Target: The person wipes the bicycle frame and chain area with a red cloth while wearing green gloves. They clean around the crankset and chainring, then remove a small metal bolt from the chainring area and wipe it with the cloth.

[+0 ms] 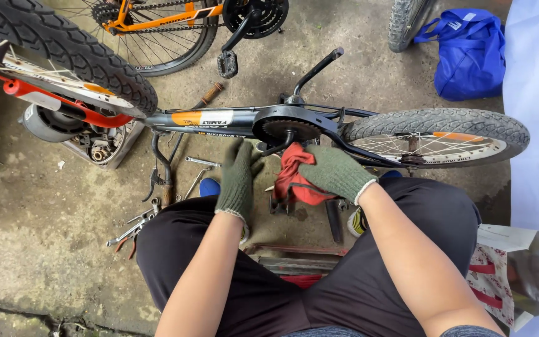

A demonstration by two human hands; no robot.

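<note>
While the small black bike (294, 122) lies on its side across the concrete floor (38, 218), both gloved hands are right down at its crank area. Right hand (337, 173), in a green knit glove, has its grip clamped on a red rag (294, 178), fingers curled over the top of it, and the rag sits just below the chainring (285, 130) and crank arm (316, 68), touching or near enough that I can't tell which. Left hand (239, 178) is flat and loose, fingers apart, holding nothing, hovering just left of the rag with the fingertips pointing up toward the frame. So the rag is between the two hands, bunched under the right one. Rear wheel (438, 134) sticks out to the right, front wheel (51, 56) with the red fork is upper left. A few wrenches (201, 163) and pliers (133, 228) are scattered on the floor left of the knees, an orange bike (157, 19) stands behind, and a blue bag (469, 53) sits top right.
</note>
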